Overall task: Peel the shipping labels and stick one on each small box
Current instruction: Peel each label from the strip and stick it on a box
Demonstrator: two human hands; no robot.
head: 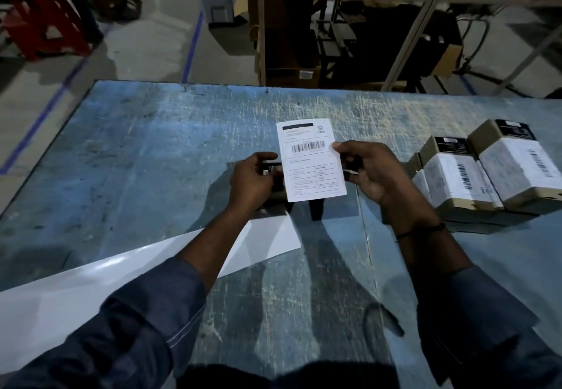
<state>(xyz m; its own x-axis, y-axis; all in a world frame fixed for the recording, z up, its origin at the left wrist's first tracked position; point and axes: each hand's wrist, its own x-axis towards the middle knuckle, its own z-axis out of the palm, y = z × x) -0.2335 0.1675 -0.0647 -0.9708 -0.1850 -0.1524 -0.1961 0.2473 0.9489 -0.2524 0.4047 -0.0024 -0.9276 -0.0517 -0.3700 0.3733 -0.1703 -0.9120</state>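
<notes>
A white shipping label [310, 160] with a barcode hangs above the middle of the blue table [152, 145]. My right hand [368, 169] pinches its right edge between thumb and fingers. My left hand [252, 181] grips a small dark box [271, 169] at the label's left edge; the label covers most of that box. Several small boxes [486, 175] with white labels on them stand grouped at the table's right side.
A long white backing sheet [91, 291] lies on the table under my left forearm, running to the left edge. Behind the table are a shelving rack with cartons [304, 39], a red stool [45, 23] and blue floor tape.
</notes>
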